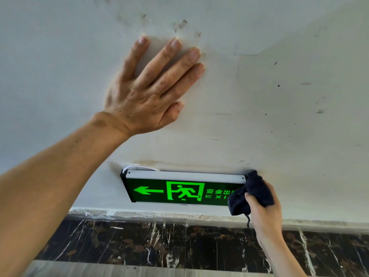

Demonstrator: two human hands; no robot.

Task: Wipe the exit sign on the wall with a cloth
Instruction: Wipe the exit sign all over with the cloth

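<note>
A lit green exit sign with a left arrow, a running figure and the word EXIT hangs low on the white wall. Its top edge is a silver rail. My right hand grips a dark blue cloth and presses it against the sign's right end, hiding the last letters. My left hand lies flat on the wall above and to the left of the sign, fingers spread, holding nothing.
The white wall is scuffed and stained. A thin white cable loops out at the sign's top left corner. Below the sign runs a dark marble skirting band, with pale floor tile at the bottom edge.
</note>
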